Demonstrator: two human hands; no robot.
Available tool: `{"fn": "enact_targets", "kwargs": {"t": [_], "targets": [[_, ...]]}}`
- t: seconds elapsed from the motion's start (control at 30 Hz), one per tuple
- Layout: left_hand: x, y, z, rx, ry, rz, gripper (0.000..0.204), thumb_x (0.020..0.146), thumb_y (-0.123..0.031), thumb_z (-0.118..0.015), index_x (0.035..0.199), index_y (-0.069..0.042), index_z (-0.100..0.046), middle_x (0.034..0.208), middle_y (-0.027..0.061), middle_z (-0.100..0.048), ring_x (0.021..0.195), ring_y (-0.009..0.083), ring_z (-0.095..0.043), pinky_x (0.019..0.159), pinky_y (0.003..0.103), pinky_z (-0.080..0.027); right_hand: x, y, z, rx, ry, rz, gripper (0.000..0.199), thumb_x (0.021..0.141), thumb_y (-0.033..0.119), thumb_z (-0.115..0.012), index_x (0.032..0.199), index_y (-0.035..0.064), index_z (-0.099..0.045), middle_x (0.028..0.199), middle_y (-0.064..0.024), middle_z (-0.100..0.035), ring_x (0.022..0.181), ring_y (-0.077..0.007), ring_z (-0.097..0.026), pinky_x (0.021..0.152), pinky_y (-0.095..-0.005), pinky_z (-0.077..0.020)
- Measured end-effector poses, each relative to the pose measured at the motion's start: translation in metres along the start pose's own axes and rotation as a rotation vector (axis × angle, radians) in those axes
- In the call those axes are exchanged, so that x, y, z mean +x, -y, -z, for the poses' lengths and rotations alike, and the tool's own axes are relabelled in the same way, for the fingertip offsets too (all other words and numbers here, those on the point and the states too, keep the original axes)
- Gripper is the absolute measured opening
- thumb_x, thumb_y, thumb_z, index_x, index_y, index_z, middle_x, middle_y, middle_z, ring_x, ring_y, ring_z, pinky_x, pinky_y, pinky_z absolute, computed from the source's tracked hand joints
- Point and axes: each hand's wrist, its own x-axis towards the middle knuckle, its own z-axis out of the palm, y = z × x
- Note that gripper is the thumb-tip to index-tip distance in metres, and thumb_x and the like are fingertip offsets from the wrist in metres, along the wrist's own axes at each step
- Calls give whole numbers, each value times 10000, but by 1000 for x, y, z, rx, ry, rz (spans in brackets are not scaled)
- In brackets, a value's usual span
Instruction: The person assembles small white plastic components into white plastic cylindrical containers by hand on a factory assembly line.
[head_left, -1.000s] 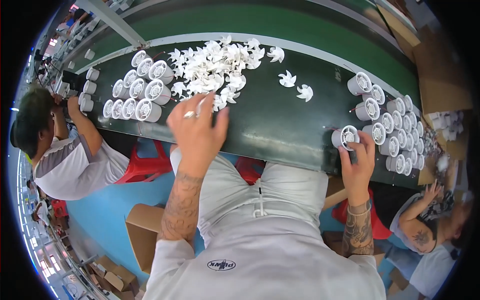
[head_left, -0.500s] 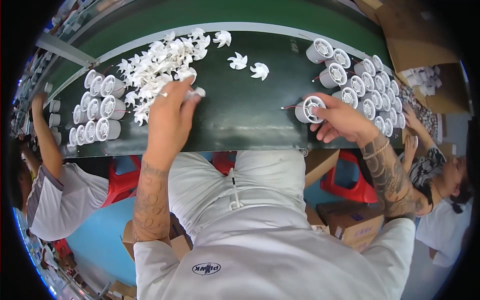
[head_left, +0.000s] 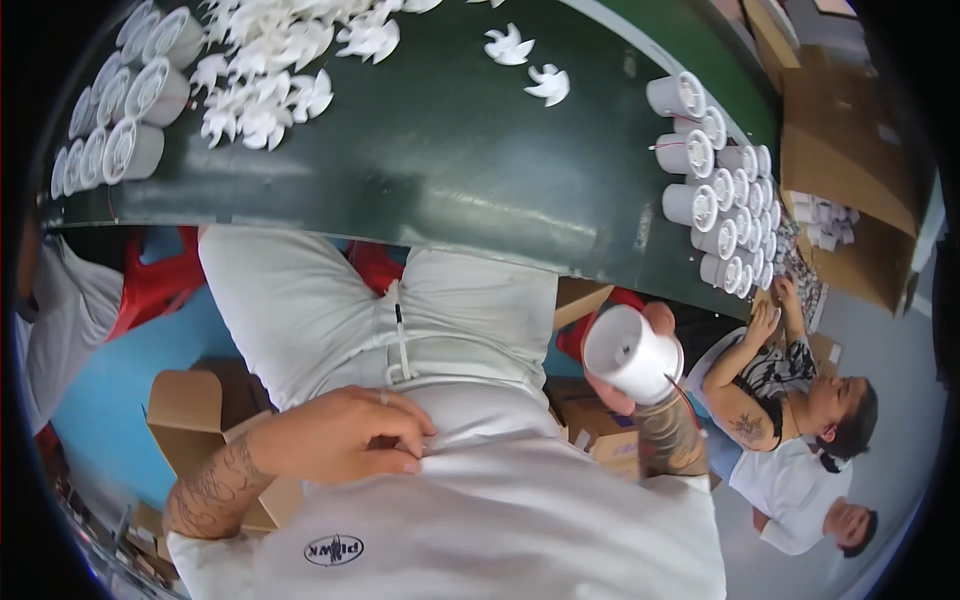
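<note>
My right hand [head_left: 625,403] is shut on a white cylindrical housing [head_left: 632,352], held below the edge of the dark green table [head_left: 450,160], open end tilted up; a thin red wire trails from it. My left hand [head_left: 345,437] lies against my white shirt at the waist, fingers curled closed, with nothing visible in it. A pile of small white fan-shaped parts [head_left: 265,95] sits at the table's far left, and two loose ones [head_left: 548,85] lie farther right.
White housings stand in rows on the right [head_left: 720,190] and left [head_left: 120,110] of the table. A seated person [head_left: 790,400] works at the right, another person's sleeve [head_left: 50,330] shows at the left. Cardboard boxes [head_left: 190,410] and a red stool [head_left: 150,280] sit below.
Both hands have come off the table toward my body. The right brought a white housing down with it; the left left the pile and closed at my waist. The view tilted down.
</note>
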Motion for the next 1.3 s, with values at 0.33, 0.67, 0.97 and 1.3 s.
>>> {"fn": "enact_targets", "kwargs": {"t": [0.33,0.67,0.97,1.3], "targets": [[-4,-6,18,120,214,98,237,836,-109,-729,1060,-55,-674,982,68,-634,831,240,-634,738,332,-513,22,-86,71,625,550,-716,966,692,327,-697,1471,-50,-267,1126,-346,-527,892,-419,-578,687,-456,-481],[-8,13,-13,-73,-510,-213,202,792,-21,-739,978,-34,-663,895,81,-669,751,251,-606,679,351,-493,45,-94,32,586,302,-795,684,581,319,-801,1060,-112,-571,1041,-244,-613,769,-282,-644,598,-313,-518],[49,5,-40,98,-626,-618,243,691,20,-745,902,-96,-710,944,55,-498,830,232,-542,716,330,-468,44,-108,13,784,-25,-541,594,718,259,-564,1155,-139,-504,951,-305,-603,688,-395,-618,491,-462,-535],[53,10,-47,118,-775,-677,286,626,50,-798,873,-76,-729,898,60,-494,751,190,-544,638,286,-466,60,-114,28,763,198,-563,416,891,201,-483,1175,-102,-483,1001,-280,-600,652,-377,-624,462,-463,-542]]}}
